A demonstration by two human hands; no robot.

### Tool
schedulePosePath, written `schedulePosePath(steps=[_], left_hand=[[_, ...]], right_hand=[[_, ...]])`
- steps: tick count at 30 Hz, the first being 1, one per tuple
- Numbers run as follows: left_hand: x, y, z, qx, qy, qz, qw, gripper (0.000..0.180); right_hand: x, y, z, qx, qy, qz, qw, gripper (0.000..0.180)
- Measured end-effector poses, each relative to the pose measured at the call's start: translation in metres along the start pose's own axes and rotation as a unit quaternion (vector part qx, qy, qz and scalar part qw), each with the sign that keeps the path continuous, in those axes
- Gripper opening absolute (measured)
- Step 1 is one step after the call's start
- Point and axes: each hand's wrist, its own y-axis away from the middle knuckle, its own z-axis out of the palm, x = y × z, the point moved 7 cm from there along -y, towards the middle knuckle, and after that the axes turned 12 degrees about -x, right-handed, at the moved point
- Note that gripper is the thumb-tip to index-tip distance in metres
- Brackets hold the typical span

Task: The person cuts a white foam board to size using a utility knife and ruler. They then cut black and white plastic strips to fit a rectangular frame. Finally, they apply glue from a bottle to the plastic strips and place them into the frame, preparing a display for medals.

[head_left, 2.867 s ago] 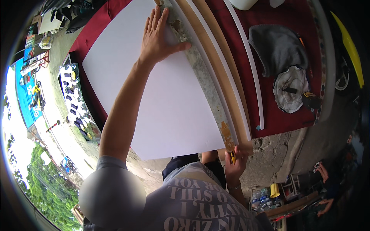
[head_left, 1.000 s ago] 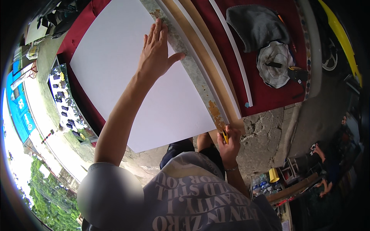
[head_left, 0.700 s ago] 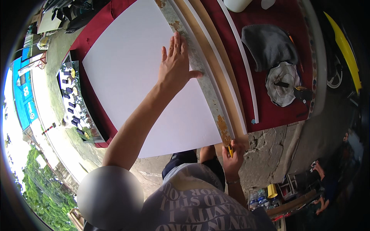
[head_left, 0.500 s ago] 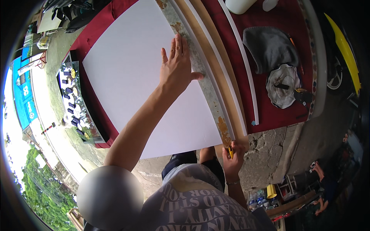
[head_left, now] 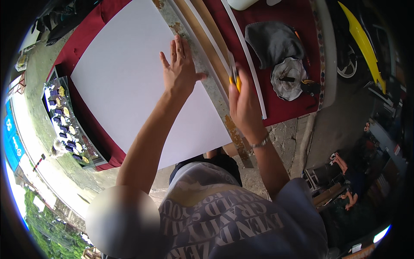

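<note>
While our left hand [head_left: 179, 73] lies flat with spread fingers on the white sheet [head_left: 116, 77], its thumb rests on the worn metal straightedge [head_left: 231, 123], and it grasps nothing. Our right hand [head_left: 246, 105] is clenched round a yellow utility knife [head_left: 235, 81], slightly blurred, its blade pointing away from us over the brown board [head_left: 211, 23] and its narrow white strip [head_left: 203, 23]; we cannot tell whether the blade touches either.

We see the sheet's right edge running along the straightedge, while its near edge overhangs the desk [head_left: 282, 113] toward our body. The straightedge's near end juts out further, above cracked concrete. A band of red cloth separates the sheet from the glass pane [head_left: 64, 116] at the left. On the right, more bare cloth shows between the long white strip [head_left: 258, 90] and the grey cloth [head_left: 274, 41]; a black-and-yellow tape measure [head_left: 309, 86] lies beside a round white cloth [head_left: 280, 91] near the desk's right-hand edge.

As for writing, we find large pale capitals across our grey T-shirt [head_left: 224, 207], upside down from where we look, and white lettering on a blue banner [head_left: 13, 142] at the far left. Any marking on the tape measure is too small for us to read.
</note>
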Motion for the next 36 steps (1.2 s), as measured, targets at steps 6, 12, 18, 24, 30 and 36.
schedulePosePath(steps=[6,12,18,24,30,36], left_hand=[[-0.001,0.003,-0.003,-0.008,0.020,-0.005,1.000,0.127],[-0.004,0.002,0.001,-0.043,0.025,-0.014,0.999,0.129],[-0.006,0.001,-0.002,-0.052,0.039,-0.006,0.998,0.125],[-0.006,0.001,-0.003,-0.059,0.054,-0.006,0.997,0.125],[-0.005,0.001,0.001,0.017,0.041,-0.012,0.999,0.125],[-0.006,0.002,0.002,0.047,0.048,-0.013,0.998,0.124]], right_hand=[[-0.013,-0.158,0.018,0.018,0.097,-0.076,0.992,0.031],[-0.003,-0.267,0.069,-0.022,0.115,-0.019,0.993,0.027],[0.008,-0.324,0.092,-0.038,0.177,0.002,0.983,0.027],[0.011,-0.334,0.099,-0.065,0.196,-0.001,0.978,0.031],[0.009,-0.336,0.098,-0.080,0.176,0.019,0.981,0.034],[0.010,-0.335,0.100,-0.079,0.180,0.040,0.980,0.030]])
